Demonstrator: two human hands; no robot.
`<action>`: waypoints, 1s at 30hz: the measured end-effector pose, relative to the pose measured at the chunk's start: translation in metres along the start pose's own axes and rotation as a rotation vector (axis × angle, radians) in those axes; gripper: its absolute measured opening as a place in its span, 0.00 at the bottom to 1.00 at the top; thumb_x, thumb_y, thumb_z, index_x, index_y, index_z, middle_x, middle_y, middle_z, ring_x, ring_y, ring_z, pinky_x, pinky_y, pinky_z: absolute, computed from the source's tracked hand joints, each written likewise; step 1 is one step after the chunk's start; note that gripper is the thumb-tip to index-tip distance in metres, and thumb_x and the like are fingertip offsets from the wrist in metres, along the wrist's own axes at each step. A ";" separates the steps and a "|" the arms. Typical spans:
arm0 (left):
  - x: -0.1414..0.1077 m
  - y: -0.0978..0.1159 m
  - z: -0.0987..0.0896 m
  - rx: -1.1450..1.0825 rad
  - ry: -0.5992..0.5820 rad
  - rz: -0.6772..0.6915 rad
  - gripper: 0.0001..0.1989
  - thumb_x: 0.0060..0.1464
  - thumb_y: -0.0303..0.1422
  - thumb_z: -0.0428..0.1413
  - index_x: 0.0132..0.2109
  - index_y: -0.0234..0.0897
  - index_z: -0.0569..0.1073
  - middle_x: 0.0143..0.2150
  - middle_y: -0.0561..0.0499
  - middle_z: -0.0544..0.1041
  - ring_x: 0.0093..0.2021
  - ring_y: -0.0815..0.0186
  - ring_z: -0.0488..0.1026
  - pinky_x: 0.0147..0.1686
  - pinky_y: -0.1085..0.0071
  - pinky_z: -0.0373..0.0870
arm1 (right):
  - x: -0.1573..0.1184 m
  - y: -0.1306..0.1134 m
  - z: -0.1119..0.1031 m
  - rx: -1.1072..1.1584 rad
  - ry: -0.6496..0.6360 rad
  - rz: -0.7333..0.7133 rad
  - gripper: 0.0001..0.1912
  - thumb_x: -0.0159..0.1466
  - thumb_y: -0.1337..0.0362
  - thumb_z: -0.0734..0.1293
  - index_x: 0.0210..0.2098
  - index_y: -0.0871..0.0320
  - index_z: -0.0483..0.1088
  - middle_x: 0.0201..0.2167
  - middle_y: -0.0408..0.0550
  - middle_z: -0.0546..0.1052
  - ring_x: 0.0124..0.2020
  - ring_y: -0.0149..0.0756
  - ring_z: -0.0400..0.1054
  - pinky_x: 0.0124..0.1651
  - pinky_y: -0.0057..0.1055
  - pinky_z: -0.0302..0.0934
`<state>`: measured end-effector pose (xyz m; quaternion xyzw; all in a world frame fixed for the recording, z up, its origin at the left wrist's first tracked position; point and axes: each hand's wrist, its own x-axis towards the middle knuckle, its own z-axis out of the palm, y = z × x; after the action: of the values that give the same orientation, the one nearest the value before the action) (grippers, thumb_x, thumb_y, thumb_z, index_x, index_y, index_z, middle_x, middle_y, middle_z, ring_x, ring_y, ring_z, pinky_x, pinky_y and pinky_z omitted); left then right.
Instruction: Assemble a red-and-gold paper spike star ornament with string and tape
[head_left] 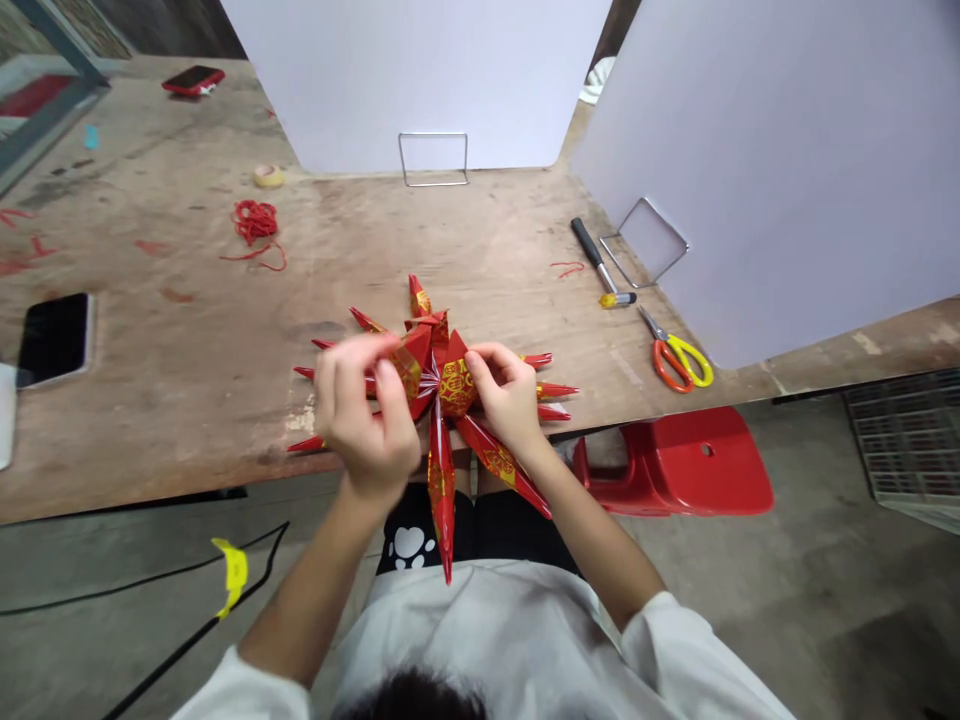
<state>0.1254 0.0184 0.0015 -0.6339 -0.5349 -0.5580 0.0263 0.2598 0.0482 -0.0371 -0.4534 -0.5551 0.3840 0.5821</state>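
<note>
A spiky ornament of folded red and gold paper [444, 500] lies at the table's front edge, its long points fanned out all round. Some points hang over the edge above my lap. Near its middle stand upright folded flaps with gold print. My right hand [506, 395] pinches the right-hand flap between thumb and forefinger. At the left flap is my left hand [367, 410], closed with curled fingers and slightly blurred. Whether its fingertips hold the flap or something thin, I cannot make out.
Red cord [256, 222] and a tape roll [268, 176] lie back left; phones [54, 338] sit further left. A hammer [596, 257] and scissors [679, 358] lie right. White panels [427, 80] stand behind. A red stool [705, 460] is below the table, right.
</note>
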 end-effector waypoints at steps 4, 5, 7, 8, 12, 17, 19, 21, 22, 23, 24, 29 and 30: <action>-0.056 0.040 -0.005 0.186 -0.528 0.038 0.11 0.56 0.24 0.49 0.44 0.33 0.73 0.41 0.45 0.78 0.43 0.60 0.74 0.46 0.65 0.71 | 0.003 0.001 -0.003 -0.009 -0.042 -0.063 0.08 0.63 0.60 0.65 0.32 0.57 0.72 0.28 0.42 0.76 0.30 0.31 0.70 0.35 0.27 0.64; -0.067 0.045 -0.001 0.248 -0.596 0.020 0.14 0.56 0.25 0.50 0.49 0.30 0.72 0.48 0.40 0.76 0.50 0.56 0.72 0.51 0.61 0.70 | 0.004 0.002 -0.004 -0.021 -0.060 -0.084 0.07 0.63 0.60 0.65 0.32 0.57 0.72 0.29 0.42 0.76 0.30 0.31 0.70 0.35 0.27 0.64; -0.083 0.051 0.010 0.335 -0.658 -0.011 0.19 0.57 0.27 0.49 0.55 0.25 0.69 0.56 0.35 0.71 0.58 0.50 0.66 0.57 0.55 0.65 | 0.005 0.002 -0.006 -0.054 -0.104 -0.116 0.07 0.64 0.61 0.65 0.33 0.57 0.73 0.29 0.42 0.77 0.31 0.31 0.71 0.35 0.27 0.64; -0.088 0.052 0.015 0.364 -0.668 -0.031 0.20 0.58 0.28 0.49 0.56 0.25 0.68 0.58 0.34 0.70 0.60 0.49 0.65 0.59 0.53 0.64 | 0.006 0.003 -0.007 -0.069 -0.125 -0.128 0.07 0.64 0.61 0.65 0.33 0.57 0.73 0.30 0.42 0.77 0.31 0.31 0.71 0.36 0.27 0.64; -0.092 0.051 0.028 0.382 -0.695 -0.096 0.20 0.58 0.28 0.49 0.56 0.24 0.69 0.56 0.32 0.71 0.57 0.47 0.68 0.57 0.50 0.66 | 0.008 0.001 -0.009 -0.115 -0.164 -0.148 0.08 0.64 0.60 0.64 0.33 0.56 0.73 0.30 0.43 0.78 0.30 0.32 0.71 0.35 0.28 0.64; -0.095 0.051 0.032 0.344 -0.682 -0.119 0.20 0.59 0.26 0.46 0.55 0.22 0.69 0.56 0.28 0.71 0.57 0.47 0.69 0.54 0.50 0.69 | 0.020 -0.007 -0.004 -0.155 -0.175 -0.175 0.10 0.65 0.59 0.63 0.33 0.56 0.73 0.30 0.44 0.78 0.31 0.32 0.70 0.35 0.29 0.64; -0.097 0.050 0.033 0.351 -0.686 -0.109 0.19 0.59 0.26 0.46 0.55 0.21 0.69 0.56 0.27 0.71 0.57 0.47 0.69 0.54 0.51 0.69 | 0.027 -0.010 -0.001 -0.156 -0.188 -0.210 0.10 0.65 0.59 0.63 0.33 0.56 0.73 0.30 0.44 0.77 0.30 0.32 0.69 0.35 0.29 0.63; -0.099 0.049 0.033 0.359 -0.694 -0.097 0.20 0.59 0.26 0.46 0.55 0.20 0.69 0.56 0.26 0.70 0.58 0.46 0.68 0.55 0.50 0.69 | 0.032 -0.013 0.002 -0.153 -0.204 -0.241 0.10 0.65 0.59 0.63 0.32 0.57 0.73 0.29 0.43 0.76 0.29 0.31 0.68 0.34 0.29 0.62; -0.099 0.048 0.034 0.362 -0.697 -0.094 0.20 0.59 0.26 0.46 0.55 0.20 0.69 0.56 0.26 0.70 0.58 0.46 0.68 0.55 0.50 0.69 | 0.033 -0.013 0.003 -0.149 -0.211 -0.251 0.10 0.65 0.59 0.63 0.32 0.57 0.73 0.28 0.43 0.76 0.29 0.31 0.68 0.33 0.29 0.61; -0.099 0.048 0.034 0.365 -0.702 -0.092 0.19 0.59 0.26 0.46 0.55 0.20 0.69 0.56 0.26 0.70 0.58 0.46 0.68 0.55 0.50 0.68 | 0.034 -0.013 0.004 -0.141 -0.216 -0.253 0.10 0.65 0.59 0.63 0.32 0.57 0.73 0.28 0.43 0.75 0.29 0.31 0.67 0.33 0.28 0.61; -0.099 0.048 0.034 0.369 -0.708 -0.091 0.19 0.59 0.26 0.46 0.55 0.20 0.69 0.56 0.26 0.70 0.58 0.46 0.68 0.55 0.50 0.68 | 0.035 -0.013 0.004 -0.128 -0.220 -0.249 0.10 0.65 0.59 0.63 0.32 0.57 0.73 0.28 0.42 0.75 0.28 0.30 0.67 0.32 0.28 0.61; -0.093 0.050 0.033 0.384 -0.733 -0.089 0.20 0.59 0.27 0.48 0.56 0.20 0.68 0.55 0.28 0.71 0.57 0.47 0.68 0.55 0.51 0.68 | 0.031 -0.001 -0.001 -0.039 -0.220 -0.141 0.11 0.65 0.57 0.63 0.34 0.57 0.71 0.29 0.42 0.74 0.30 0.29 0.66 0.34 0.27 0.61; -0.092 0.051 0.033 0.380 -0.734 -0.092 0.20 0.59 0.27 0.48 0.56 0.21 0.68 0.55 0.28 0.71 0.57 0.47 0.68 0.55 0.51 0.68 | 0.029 0.002 -0.003 -0.031 -0.233 -0.107 0.12 0.65 0.55 0.63 0.34 0.57 0.71 0.30 0.42 0.74 0.30 0.30 0.67 0.35 0.27 0.62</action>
<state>0.2011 -0.0422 -0.0497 -0.7502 -0.6299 -0.1868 -0.0744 0.2658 0.0760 -0.0300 -0.3846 -0.6483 0.3937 0.5262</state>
